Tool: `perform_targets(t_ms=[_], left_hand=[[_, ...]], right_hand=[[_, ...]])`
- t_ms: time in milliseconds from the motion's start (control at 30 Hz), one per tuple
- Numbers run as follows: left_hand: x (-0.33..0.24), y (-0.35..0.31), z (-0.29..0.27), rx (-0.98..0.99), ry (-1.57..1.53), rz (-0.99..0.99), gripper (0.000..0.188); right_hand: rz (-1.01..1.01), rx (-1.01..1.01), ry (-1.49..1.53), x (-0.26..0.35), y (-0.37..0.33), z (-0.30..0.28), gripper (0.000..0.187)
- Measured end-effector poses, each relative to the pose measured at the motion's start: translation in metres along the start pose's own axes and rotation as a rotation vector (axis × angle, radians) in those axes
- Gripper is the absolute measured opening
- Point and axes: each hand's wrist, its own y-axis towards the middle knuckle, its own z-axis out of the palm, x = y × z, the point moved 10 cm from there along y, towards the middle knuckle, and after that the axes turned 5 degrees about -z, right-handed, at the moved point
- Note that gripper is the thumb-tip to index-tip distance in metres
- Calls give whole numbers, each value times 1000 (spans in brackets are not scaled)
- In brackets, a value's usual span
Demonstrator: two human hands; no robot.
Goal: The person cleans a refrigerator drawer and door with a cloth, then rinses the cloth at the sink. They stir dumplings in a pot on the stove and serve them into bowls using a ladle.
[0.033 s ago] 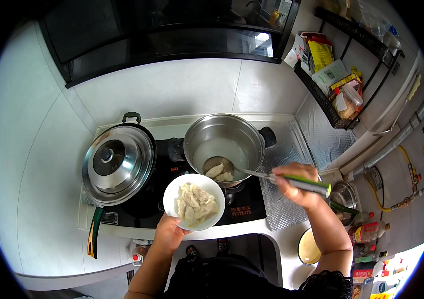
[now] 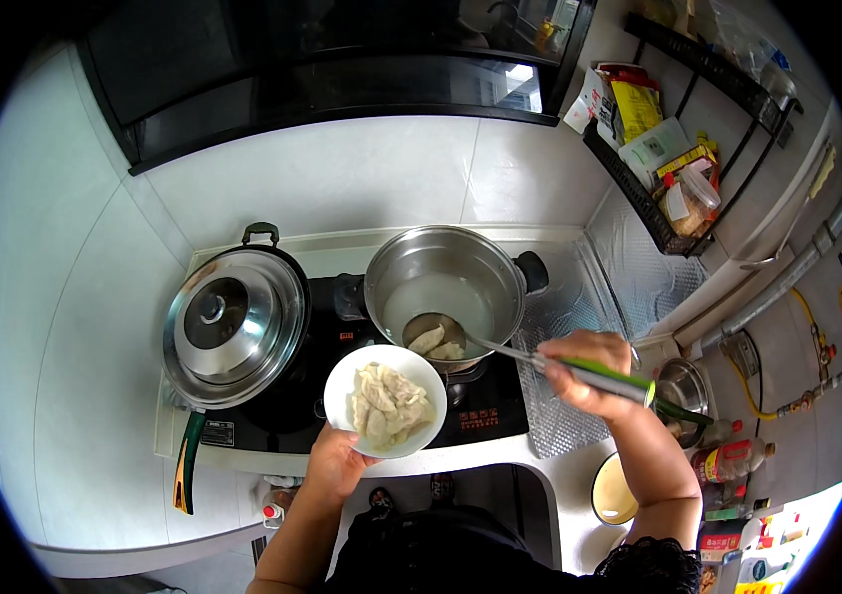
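Observation:
My left hand (image 2: pixel 340 461) grips the rim of a white bowl (image 2: pixel 335 391), thumb over the edge. Several pale dumplings (image 2: pixel 388 406) are heaped in this bowl. In my right hand (image 2: pixel 587 374) is a long-handled metal ladle (image 2: pixel 508 349) with a green and grey grip. The ladle's head is over the near rim of a steel pot (image 2: pixel 444 238), just behind the white bowl, and carries a few dumplings (image 2: pixel 433 342). Cloudy pale liquid (image 2: pixel 451 292) lies in the pot. The fingers of my left hand beneath the bowl are hidden.
A lidded wok (image 2: pixel 238 317) occupies the left of the black cooktop (image 2: pixel 287 421), its green handle (image 2: pixel 187 465) jutting over the counter edge. To the right are a pale yellow bowl (image 2: pixel 615 490), a steel basin (image 2: pixel 681 384) and several bottles (image 2: pixel 728 462). A packed rack (image 2: pixel 629 183) hangs above.
The grip end of the ladle has dipped very slightly with my right hand. The white bowl and my left hand look the same.

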Motion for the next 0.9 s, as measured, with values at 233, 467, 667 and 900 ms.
perform_targets(t_ms=[233,467,667,900], left_hand=[[0,2,4,24,-3,-17,64],[-1,2,1,-41,-1,-18,65],[0,4,3,33,-14,-20,62],[-9,1,10,-32,17,5,64]], right_hand=[[-193,143,-15,43,-12,9,28],[-117,93,-20,29,-14,3,24],[1083,-528,404,-101,-106,-8,22],[1093,-774,453,-87,-106,-30,29]])
